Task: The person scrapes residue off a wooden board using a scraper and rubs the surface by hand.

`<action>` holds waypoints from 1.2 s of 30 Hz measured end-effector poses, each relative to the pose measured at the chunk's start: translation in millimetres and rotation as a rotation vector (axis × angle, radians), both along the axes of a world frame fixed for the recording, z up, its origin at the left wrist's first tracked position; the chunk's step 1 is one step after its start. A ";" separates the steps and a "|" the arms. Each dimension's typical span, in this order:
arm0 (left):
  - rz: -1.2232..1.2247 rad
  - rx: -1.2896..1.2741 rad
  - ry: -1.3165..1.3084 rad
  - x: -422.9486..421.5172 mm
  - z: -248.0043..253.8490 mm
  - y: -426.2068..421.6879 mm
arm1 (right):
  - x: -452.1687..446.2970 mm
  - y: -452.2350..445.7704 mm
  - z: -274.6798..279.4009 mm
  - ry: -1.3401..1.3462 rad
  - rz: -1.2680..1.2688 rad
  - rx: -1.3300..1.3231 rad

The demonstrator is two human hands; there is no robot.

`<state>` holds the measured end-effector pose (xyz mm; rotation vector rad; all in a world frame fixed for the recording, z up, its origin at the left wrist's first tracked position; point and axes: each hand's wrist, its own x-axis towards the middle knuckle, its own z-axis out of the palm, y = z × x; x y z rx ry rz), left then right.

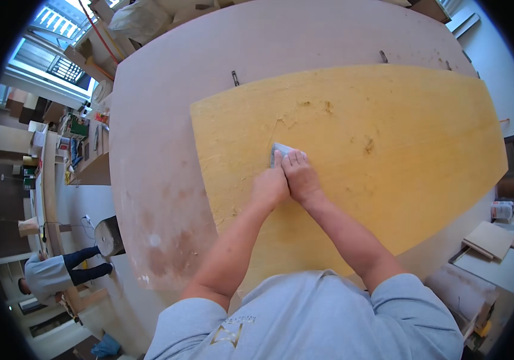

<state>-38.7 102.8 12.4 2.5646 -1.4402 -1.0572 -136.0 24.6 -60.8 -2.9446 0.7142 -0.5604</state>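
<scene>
My left hand (269,185) and my right hand (302,178) are side by side, arms stretched forward over a large yellow panel (413,162). Both are closed on a small pale-grey block (287,150), which looks like a sanding block. It rests on the panel's surface, and my fingers cover much of it. Brownish crumbs (368,144) and rough patches are scattered across the yellow surface around and beyond my hands. Below the yellow panel lies a bigger pale pinkish board (161,138), marked with brown stains near its lower left.
Small dark clamps or clips (235,78) sit along the panel's far edge. At the left, another person (50,276) is beside a cluttered workbench (50,198), near a dark bin-like drum (109,236). Flat boards (490,239) and a white tub (502,210) are at the right.
</scene>
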 end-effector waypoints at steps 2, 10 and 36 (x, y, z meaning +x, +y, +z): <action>0.040 -0.073 -0.007 10.7 -15.4 -20.7 | 5.0 -7.0 -2.1 0.086 -0.042 0.055; -0.059 -0.092 -0.062 38.7 -9.4 -58.3 | 28.5 -40.7 21.5 0.058 -0.030 0.164; -0.107 -0.038 -0.103 77.1 -25.2 -71.3 | 64.4 -59.7 40.7 0.141 0.003 0.352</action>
